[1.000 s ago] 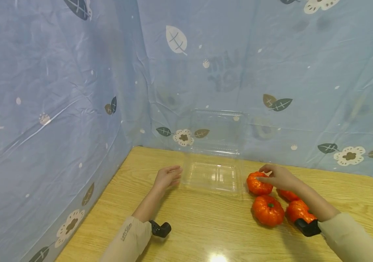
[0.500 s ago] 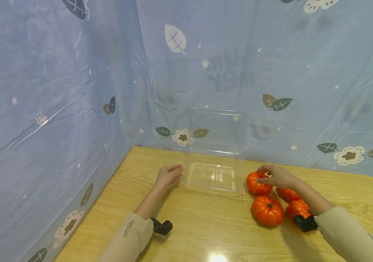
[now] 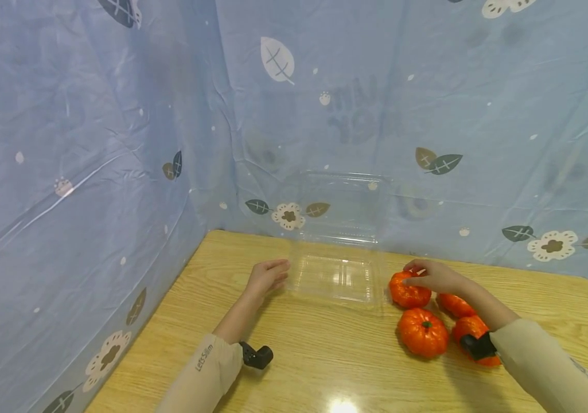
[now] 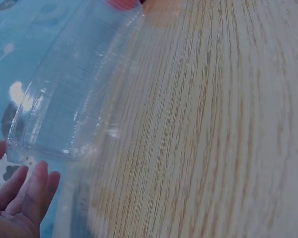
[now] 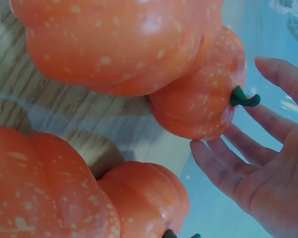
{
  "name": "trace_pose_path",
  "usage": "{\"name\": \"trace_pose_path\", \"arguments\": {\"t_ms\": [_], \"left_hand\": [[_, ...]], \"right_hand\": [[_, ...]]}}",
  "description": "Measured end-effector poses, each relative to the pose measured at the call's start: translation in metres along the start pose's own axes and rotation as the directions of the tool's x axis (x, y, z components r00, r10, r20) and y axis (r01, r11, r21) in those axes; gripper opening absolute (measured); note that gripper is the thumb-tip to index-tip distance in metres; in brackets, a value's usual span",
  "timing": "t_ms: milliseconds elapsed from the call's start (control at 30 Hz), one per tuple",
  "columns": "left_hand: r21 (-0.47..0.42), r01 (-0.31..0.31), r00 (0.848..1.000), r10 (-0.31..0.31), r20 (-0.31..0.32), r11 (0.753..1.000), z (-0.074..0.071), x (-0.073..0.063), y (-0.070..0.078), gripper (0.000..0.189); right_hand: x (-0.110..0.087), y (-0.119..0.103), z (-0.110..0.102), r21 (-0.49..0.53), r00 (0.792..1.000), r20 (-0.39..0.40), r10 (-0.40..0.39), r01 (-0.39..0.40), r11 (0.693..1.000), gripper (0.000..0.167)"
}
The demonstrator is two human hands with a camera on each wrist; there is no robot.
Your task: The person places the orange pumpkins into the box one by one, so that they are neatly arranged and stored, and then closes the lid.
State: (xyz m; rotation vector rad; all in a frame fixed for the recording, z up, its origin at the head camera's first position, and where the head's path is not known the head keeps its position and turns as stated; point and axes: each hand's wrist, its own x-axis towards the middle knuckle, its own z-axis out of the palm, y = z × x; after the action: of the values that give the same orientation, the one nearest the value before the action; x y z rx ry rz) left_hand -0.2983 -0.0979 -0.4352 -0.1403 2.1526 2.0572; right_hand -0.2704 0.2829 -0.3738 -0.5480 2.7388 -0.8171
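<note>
Centre-right, we see the right hand (image 3: 437,277), fingers loose, beside a pumpkin (image 3: 406,296); centre, the left hand (image 3: 264,278), fingers released, beside a clear box (image 3: 332,279).

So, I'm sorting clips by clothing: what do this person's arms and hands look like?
The left sleeve and right sleeve are beige and stop at the forearms, each with dark lettering; I can't read it reliably. A small black device shows beside each sleeve's end. The left hand and right hand wear no gloves.
</note>
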Motion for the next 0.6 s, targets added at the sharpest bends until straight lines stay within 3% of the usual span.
{"name": "trace_pose_path", "arguments": {"t_ms": [167, 267, 433, 600], "left_hand": [[0.002, -0.034, 0.999, 0.034, 0.020, 0.999, -0.001, -0.002, -0.001, 0.041], [-0.002, -0.032, 0.999, 0.032, 0.025, 0.999, -0.001, -0.001, -0.001, 0.040], [-0.009, 0.002, 1.000, -0.002, 0.016, 1.000, 0.001, 0.002, -0.003, 0.040], [-0.027, -0.001, 1.000, 0.002, 0.020, 1.000, 0.003, 0.002, -0.004, 0.040]], "right_hand": [[0.005, 0.007, 0.000, 0.025, 0.999, 0.036, 0.040, -0.040, 0.999, 0.048], [0.008, 0.010, 0.000, 0.092, 0.994, 0.080, 0.079, -0.086, 0.992, 0.050], [0.010, 0.014, 0.001, 0.228, 0.977, 0.169, 0.127, -0.164, 0.960, 0.052], [0.009, 0.016, 0.001, 0.284, 0.956, 0.233, 0.180, -0.244, 0.927, 0.055]]}}
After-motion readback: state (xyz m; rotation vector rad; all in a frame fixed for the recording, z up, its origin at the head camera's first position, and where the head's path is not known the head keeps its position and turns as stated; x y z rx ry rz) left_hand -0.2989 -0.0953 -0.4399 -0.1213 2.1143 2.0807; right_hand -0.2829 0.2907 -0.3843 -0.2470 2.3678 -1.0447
